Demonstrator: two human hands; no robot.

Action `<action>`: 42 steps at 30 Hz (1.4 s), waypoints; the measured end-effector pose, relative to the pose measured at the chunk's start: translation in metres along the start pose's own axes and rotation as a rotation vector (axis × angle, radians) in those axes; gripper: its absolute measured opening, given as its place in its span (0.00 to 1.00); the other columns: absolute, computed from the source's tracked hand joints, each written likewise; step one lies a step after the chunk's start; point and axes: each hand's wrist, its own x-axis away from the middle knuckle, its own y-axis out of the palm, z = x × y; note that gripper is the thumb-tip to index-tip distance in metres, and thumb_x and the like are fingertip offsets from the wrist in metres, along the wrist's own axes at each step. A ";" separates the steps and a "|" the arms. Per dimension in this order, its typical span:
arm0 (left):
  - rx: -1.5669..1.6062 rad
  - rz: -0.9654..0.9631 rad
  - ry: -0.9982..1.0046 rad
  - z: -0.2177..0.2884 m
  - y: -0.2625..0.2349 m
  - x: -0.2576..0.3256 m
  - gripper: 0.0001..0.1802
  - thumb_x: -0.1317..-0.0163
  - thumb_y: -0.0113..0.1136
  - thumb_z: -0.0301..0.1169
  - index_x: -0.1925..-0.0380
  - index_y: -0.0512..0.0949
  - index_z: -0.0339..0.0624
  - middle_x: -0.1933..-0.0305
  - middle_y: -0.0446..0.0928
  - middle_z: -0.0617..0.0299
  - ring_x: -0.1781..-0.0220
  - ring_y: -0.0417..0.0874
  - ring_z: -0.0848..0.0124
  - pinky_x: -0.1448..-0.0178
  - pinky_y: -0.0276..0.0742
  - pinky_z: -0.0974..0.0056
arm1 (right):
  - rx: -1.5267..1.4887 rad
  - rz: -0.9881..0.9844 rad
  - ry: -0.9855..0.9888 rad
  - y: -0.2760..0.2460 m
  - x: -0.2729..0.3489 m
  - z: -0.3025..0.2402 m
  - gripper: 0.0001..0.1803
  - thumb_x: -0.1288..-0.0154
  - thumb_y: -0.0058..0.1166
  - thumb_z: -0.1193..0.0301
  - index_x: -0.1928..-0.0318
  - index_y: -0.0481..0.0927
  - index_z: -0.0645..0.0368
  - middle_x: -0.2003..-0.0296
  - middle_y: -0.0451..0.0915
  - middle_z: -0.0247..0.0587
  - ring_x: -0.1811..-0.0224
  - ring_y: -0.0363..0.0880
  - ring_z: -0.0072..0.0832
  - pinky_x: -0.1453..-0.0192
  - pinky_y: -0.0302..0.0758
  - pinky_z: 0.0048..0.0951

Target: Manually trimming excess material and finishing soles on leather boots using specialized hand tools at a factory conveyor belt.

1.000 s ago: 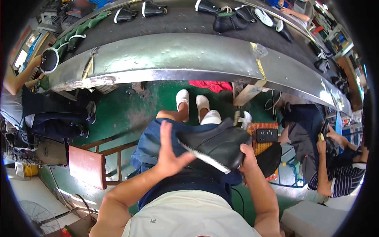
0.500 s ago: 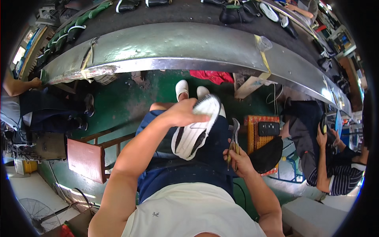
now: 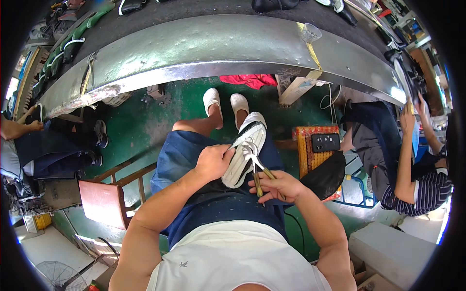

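A white shoe [image 3: 229, 178] is held over my lap with its underside turned up, tilted with one end toward the belt. Dark edging shows along its rim. My left hand [image 3: 212, 162] grips the shoe's left side, thumb on top. My right hand [image 3: 284, 186] holds a pair of pincers [image 3: 258, 169] with curved bright jaws and brass-coloured handles. The handles are spread somewhat apart, with fingers around and between them. The jaws lie over the middle of the shoe; whether they bite on its edge I cannot tell.
A metal-edged conveyor [image 3: 194, 46] carrying several dark shoes crosses ahead, with a clear plastic cup [image 3: 311, 32] on its rim. At right, a phone [image 3: 325, 142] and a black cloth [image 3: 326, 178] lie on a woven seat. A brown stool [image 3: 102, 203] stands left. Co-workers sit on both sides.
The pincers have come left from beside the shoe to over it, their handles now spread. The shoe has been turned and its lower face shows more. The right co-worker's hands have moved toward the conveyor.
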 end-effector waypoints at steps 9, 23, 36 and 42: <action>0.152 0.123 0.118 -0.009 0.000 0.005 0.12 0.33 0.62 0.34 0.60 0.84 0.36 0.61 0.83 0.44 0.58 0.85 0.46 0.53 0.82 0.50 | 0.899 0.410 -0.490 0.006 -0.016 0.009 0.12 0.29 0.57 0.69 0.51 0.81 0.63 0.69 0.82 0.42 0.66 0.81 0.31 0.56 0.78 0.33; 0.064 0.326 0.385 -0.004 0.012 0.028 0.06 0.44 0.69 0.25 0.65 0.86 0.41 0.70 0.78 0.58 0.67 0.83 0.58 0.63 0.82 0.57 | 1.410 0.247 -0.125 0.030 0.017 -0.043 0.32 0.30 0.55 0.67 0.31 0.66 0.73 0.41 0.76 0.71 0.37 0.75 0.59 0.31 0.71 0.45; 1.421 -0.238 -0.294 -0.040 0.023 0.009 0.43 0.20 0.48 0.50 0.19 0.45 0.38 0.20 0.59 0.55 0.21 0.61 0.67 0.19 0.55 0.62 | 1.485 0.277 -0.233 0.025 -0.042 -0.041 0.15 0.29 0.56 0.63 0.56 0.77 0.64 0.64 0.83 0.60 0.58 0.83 0.59 0.52 0.77 0.54; 1.100 -0.036 -0.263 -0.042 0.040 -0.002 0.45 0.25 0.59 0.45 0.19 0.48 0.40 0.23 0.63 0.51 0.23 0.64 0.65 0.22 0.61 0.62 | 1.173 0.388 -0.238 0.025 -0.046 -0.025 0.17 0.30 0.58 0.62 0.49 0.78 0.63 0.62 0.83 0.60 0.56 0.83 0.57 0.50 0.78 0.46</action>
